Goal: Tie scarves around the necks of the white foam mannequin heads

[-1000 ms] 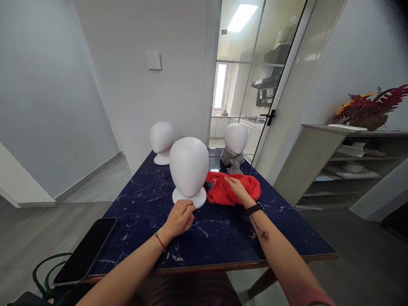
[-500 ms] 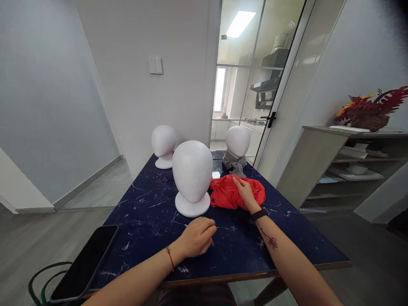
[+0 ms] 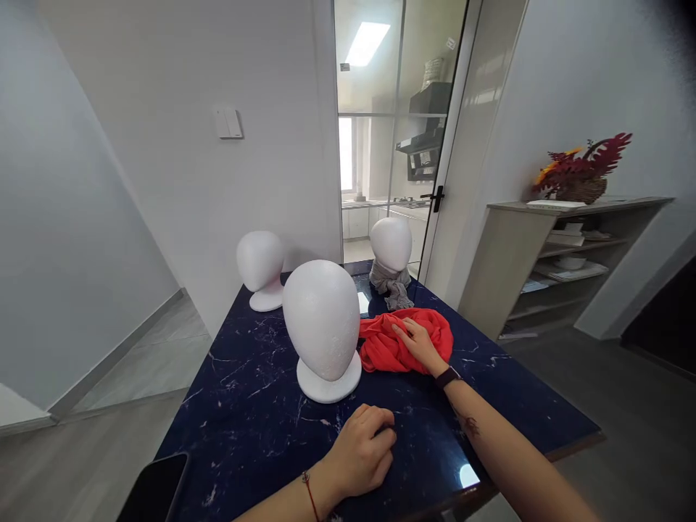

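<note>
My right hand (image 3: 420, 344) rests on a bunched red scarf (image 3: 380, 348), its thumb and fingers closing on the top folds. The scarf lies on the dark blue marbled table, just right of a blank white foam head (image 3: 320, 319) on a round base. In front of that head, my left hand (image 3: 365, 451) lies on the table with fingers curled in and nothing visible in them. A second foam head (image 3: 259, 261) stands at the back left. At the back right, a third foam head (image 3: 391, 243) wears a knotted grey scarf (image 3: 392, 283) around its neck.
A dark phone (image 3: 155, 489) lies at the table's near left edge. Beyond the table are a glass door (image 3: 375, 145) and a wall. To the right stands a shelf unit (image 3: 483, 268) with a basket of red leaves (image 3: 581, 174) on top.
The view has turned right and come nearer the table. My left hand has shifted slightly right and closer to me. My right hand stays on the red scarf, which is a little more spread out.
</note>
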Tool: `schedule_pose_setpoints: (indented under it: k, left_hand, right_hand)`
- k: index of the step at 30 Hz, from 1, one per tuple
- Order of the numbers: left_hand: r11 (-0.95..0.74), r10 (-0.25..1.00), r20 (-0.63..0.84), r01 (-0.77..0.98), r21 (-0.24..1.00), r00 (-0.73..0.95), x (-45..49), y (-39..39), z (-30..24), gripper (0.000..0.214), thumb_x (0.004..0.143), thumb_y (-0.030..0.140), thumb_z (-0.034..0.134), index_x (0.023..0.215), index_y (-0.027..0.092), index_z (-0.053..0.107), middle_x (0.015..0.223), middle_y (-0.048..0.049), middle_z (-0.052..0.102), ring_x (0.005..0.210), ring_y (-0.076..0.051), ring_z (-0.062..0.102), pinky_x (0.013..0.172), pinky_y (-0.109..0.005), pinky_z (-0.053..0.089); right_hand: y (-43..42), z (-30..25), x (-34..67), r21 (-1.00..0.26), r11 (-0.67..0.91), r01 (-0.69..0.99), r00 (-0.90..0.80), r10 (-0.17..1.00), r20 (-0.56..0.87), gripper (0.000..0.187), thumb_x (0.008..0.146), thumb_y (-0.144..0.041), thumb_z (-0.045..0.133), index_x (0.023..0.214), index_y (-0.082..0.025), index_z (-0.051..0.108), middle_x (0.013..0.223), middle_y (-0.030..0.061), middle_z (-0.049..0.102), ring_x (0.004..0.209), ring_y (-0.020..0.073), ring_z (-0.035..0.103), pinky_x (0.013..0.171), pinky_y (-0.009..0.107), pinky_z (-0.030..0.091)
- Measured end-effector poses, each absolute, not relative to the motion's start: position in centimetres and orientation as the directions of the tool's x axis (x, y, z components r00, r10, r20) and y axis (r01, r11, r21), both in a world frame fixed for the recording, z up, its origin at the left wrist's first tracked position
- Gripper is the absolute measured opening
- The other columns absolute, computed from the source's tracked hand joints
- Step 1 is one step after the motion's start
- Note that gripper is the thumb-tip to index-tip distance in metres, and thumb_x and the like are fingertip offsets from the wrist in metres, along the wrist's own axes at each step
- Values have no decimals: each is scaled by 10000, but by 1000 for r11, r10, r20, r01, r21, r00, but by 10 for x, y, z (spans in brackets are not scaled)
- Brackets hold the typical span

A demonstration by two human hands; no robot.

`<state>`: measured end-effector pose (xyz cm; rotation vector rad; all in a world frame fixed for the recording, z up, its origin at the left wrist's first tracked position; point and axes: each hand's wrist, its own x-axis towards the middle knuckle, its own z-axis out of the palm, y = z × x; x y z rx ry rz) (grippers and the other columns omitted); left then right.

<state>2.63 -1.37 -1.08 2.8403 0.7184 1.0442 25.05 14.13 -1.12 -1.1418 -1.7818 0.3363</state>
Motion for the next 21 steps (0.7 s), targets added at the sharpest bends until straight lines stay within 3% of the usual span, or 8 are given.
schedule_pose_setpoints:
  k: [4,9,15,21]
  left_hand:
    - [-873,477,589,429,232,652,26,-11,-12,201,678,40,446,805,160,546,926,-79,569,776,-160,501,692,-297,437]
    - [-871,476,562,451,195,677,24,-10,-11,195,697,42,441,808,163,546,935,-80,571,804,-163,519,705,-295,443]
    - [-842,498,556,525,126,665,21,-8,-9,265,713,27,449,909,153,576,963,-92,589,822,-176,545,712,-303,474]
    - [-824,467,597,566,25,653,17,-19,-7,406,773,37,432,1150,147,535,1096,-139,602,953,-200,594,796,-324,516]
  right_hand:
    - [136,-8,248,-652,551,521,-120,804,583,335,914,-427,426,797,-185,625,768,25,557,721,165,521,694,283,416]
    - [131,-5,240,-679,566,468,-103,798,594,353,917,-419,422,667,-189,520,684,-4,466,637,140,453,633,266,379]
    - [125,-2,229,-744,563,361,-105,817,567,354,903,-434,430,675,-184,535,667,-4,486,623,139,444,618,268,385]
    - [95,30,234,-864,461,202,-235,880,414,343,850,-467,521,831,-151,655,718,8,594,666,141,495,650,269,416]
